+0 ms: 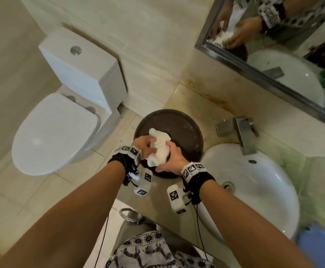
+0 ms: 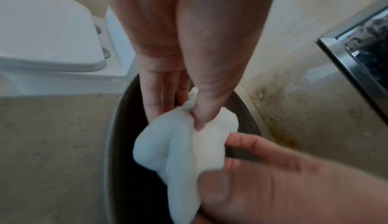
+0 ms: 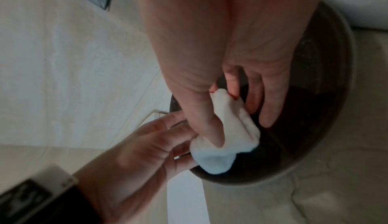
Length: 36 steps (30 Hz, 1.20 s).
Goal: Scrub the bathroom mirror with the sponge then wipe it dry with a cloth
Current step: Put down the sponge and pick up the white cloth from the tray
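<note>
A bunched white cloth (image 1: 160, 148) hangs twisted between both my hands over a dark brown round basin (image 1: 188, 128) on the counter. My left hand (image 1: 150, 145) grips its left side, and in the left wrist view the thumb presses into the cloth (image 2: 184, 144). My right hand (image 1: 170, 151) grips the right side, pinching the cloth (image 3: 233, 124) between thumb and fingers. The steel-framed mirror (image 1: 273, 41) is on the wall at the upper right and reflects both hands and the cloth.
A white sink (image 1: 264, 200) with a steel faucet (image 1: 242, 132) lies right of the basin. A white toilet (image 1: 55, 132) stands on the left. A blue plastic object (image 1: 316, 248) sits at the lower right, and the stained counter (image 1: 194, 99) meets the tiled wall.
</note>
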Each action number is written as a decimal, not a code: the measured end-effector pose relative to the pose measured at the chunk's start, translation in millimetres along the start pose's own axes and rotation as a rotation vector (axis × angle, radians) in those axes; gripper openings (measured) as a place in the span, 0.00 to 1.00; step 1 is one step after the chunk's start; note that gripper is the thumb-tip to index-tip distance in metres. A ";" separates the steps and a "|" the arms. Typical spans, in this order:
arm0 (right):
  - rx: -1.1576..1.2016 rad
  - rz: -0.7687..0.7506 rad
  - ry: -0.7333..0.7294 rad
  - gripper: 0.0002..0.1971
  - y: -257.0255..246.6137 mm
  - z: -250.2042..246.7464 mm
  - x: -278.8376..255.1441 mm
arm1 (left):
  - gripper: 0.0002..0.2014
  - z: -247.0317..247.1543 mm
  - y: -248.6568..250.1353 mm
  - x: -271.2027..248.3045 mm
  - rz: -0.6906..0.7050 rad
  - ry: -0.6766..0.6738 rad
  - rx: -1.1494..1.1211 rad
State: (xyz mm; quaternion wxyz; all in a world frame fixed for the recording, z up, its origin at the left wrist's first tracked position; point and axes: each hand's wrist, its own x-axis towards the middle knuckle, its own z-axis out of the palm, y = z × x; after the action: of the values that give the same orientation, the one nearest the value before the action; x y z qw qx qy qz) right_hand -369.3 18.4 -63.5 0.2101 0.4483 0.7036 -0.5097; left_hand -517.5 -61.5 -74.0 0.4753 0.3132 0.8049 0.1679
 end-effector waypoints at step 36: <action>0.116 -0.504 0.948 0.15 28.2 -271.0 -352.8 | 0.10 -10.8 361.3 -236.6 0.644 -0.127 -0.240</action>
State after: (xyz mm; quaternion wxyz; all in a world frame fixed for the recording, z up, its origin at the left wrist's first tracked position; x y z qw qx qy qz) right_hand -121.9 119.1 293.3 -0.2843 0.4574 0.7777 -0.3244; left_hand -319.1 51.7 292.6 0.4807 0.5027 0.6081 0.3827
